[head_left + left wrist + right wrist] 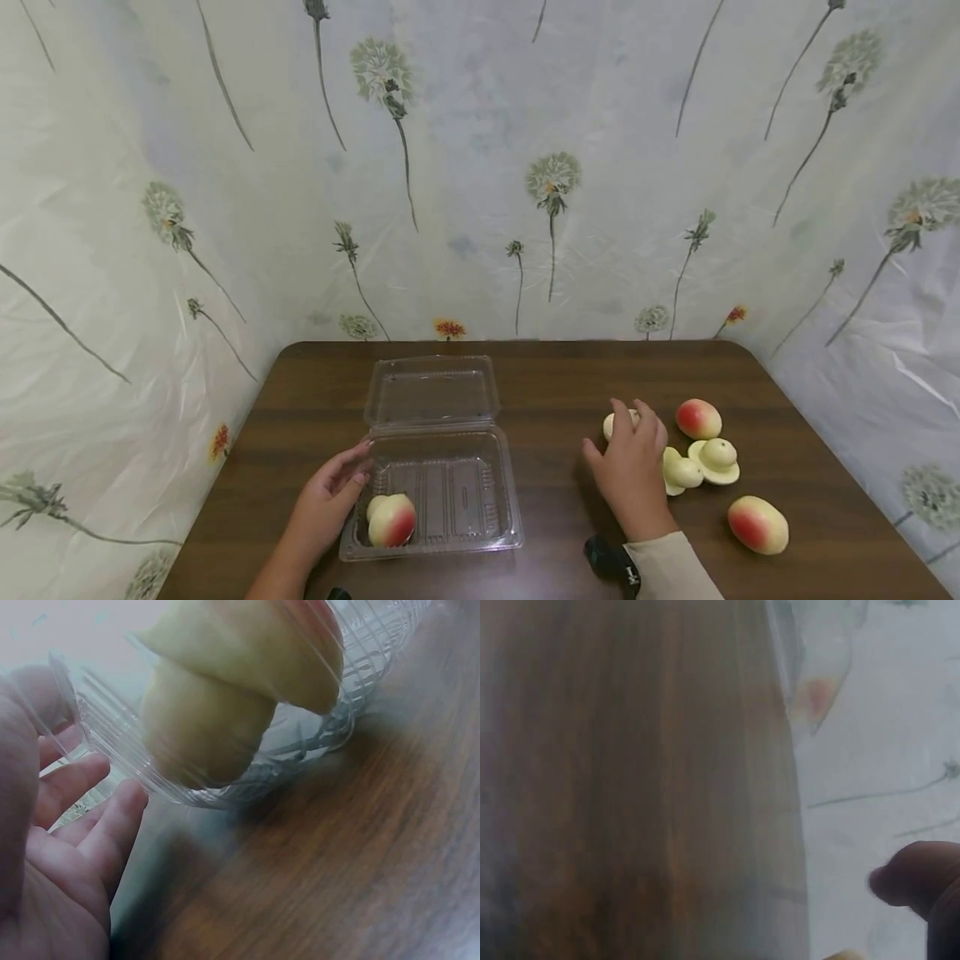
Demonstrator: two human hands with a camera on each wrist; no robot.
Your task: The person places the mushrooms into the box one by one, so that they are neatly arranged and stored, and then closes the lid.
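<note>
The clear plastic container (510, 508) stands with its lid folded back. Inside, at its front left, lies a mushroom (392, 521) with a red and cream cap; the left wrist view shows its thick stem through the wall. My left hand (327, 500) holds the container's left edge, thumb at the rim and fingers along the outer wall. On the right, my right hand (633, 479) reaches over a cream mushroom (608, 427), its fingers spread and thumb apart. The hand partly covers that mushroom. Only the thumb (915, 877) shows plainly in the right wrist view.
Beside my right hand lie two cream mushrooms, stems up (682, 472) (720, 452). A red and cream mushroom (698, 418) lies behind them, another (758, 525) nearer the front. A flower-printed sheet (465, 167) hangs around the brown table (555, 375).
</note>
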